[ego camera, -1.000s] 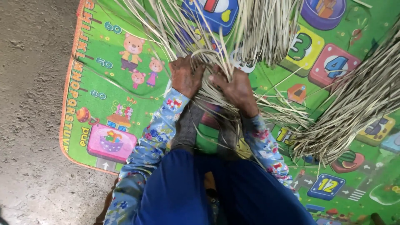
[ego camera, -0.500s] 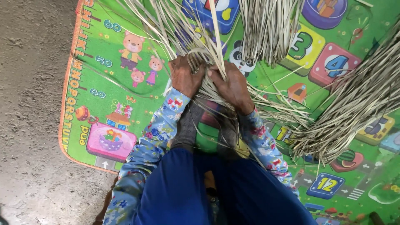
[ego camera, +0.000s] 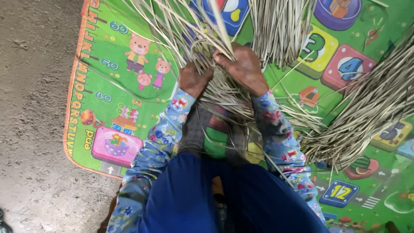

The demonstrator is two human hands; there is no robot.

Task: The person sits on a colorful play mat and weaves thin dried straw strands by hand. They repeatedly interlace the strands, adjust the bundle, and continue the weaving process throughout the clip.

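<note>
Weaving step under way, by look of it. Left hand (ego camera: 192, 80) clamped on dry straw strips (ego camera: 215, 92) at woven patch on play mat (ego camera: 120, 86). Right hand (ego camera: 243, 67) pinching one strip, pulled upward. Loose bundle (ego camera: 362, 116) lies right. Next move likely needs strip tucked tight, tension held.

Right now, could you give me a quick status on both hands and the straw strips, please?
Left hand and right hand both gripping woven straw strips. Loose strip bundle lying right, on the play mat. Nothing blocking the hands.
</note>
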